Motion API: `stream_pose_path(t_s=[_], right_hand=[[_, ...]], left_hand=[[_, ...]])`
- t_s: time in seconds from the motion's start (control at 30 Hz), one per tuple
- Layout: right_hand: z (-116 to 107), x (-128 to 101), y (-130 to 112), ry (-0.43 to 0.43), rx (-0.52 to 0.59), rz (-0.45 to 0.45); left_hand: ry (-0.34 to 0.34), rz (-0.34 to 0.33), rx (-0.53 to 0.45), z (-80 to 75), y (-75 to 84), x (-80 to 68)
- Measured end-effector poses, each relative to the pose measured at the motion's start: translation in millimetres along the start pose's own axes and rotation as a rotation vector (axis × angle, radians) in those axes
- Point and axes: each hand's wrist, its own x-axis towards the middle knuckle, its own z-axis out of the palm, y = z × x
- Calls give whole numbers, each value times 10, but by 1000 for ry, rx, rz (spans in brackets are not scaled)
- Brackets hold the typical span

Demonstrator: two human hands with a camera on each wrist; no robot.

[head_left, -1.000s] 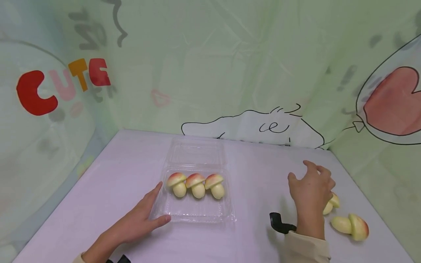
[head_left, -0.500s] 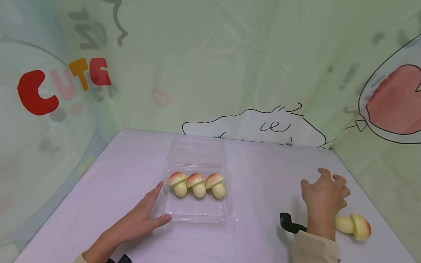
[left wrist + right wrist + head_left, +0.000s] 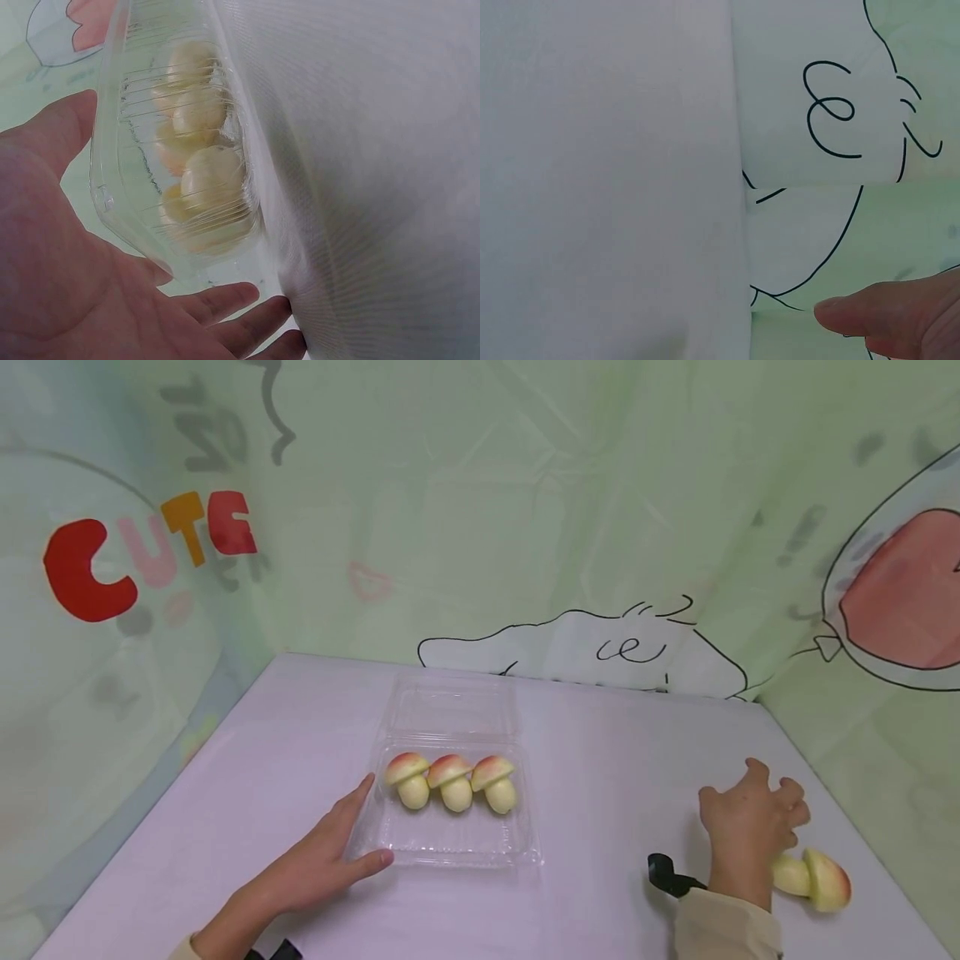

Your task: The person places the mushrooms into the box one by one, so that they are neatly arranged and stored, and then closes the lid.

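A clear plastic clamshell box (image 3: 450, 843) lies open on the table, its lid folded back. Inside it, three mushroom-shaped pieces (image 3: 454, 783) sit in a row, with cream stalks and red-tinged yellow caps. My left hand (image 3: 322, 860) touches the box's left side and near corner with thumb and fingers spread; the left wrist view shows the box (image 3: 109, 195) against that hand. Over on the right, my right hand (image 3: 752, 822) hovers with its fingers spread and bent, apparently holding nothing. Beside its wrist lies another mushroom-shaped piece (image 3: 825, 881), its stalk partly hidden.
A pale lilac cloth (image 3: 600, 827) covers the table. Green printed curtains (image 3: 525, 527) close in the back and both sides. A black strap piece (image 3: 667, 875) sticks out by the right wrist.
My right hand has moved to the right and nearer, over the loose pieces. One piece that showed beside it is now hidden from the head view. The left hand keeps its place.
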Motion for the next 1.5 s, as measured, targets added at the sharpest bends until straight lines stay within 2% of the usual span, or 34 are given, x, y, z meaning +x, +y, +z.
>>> stream_pose_path(t_s=[0.47, 0.87, 1.1, 1.33, 1.5], right_hand=[[163, 109, 199, 17, 12, 31], [196, 110, 242, 85, 3, -42], [196, 120, 253, 101, 31, -41], [175, 116, 219, 65, 27, -1], [147, 108, 185, 72, 58, 4]], left_hand=[[-10, -20, -2, -4, 10, 0], [-13, -16, -9, -7, 13, 4], [-17, -20, -18, -15, 13, 6], [-18, -32, -22, -15, 3, 1], [-13, -28, -21, -14, 10, -2]])
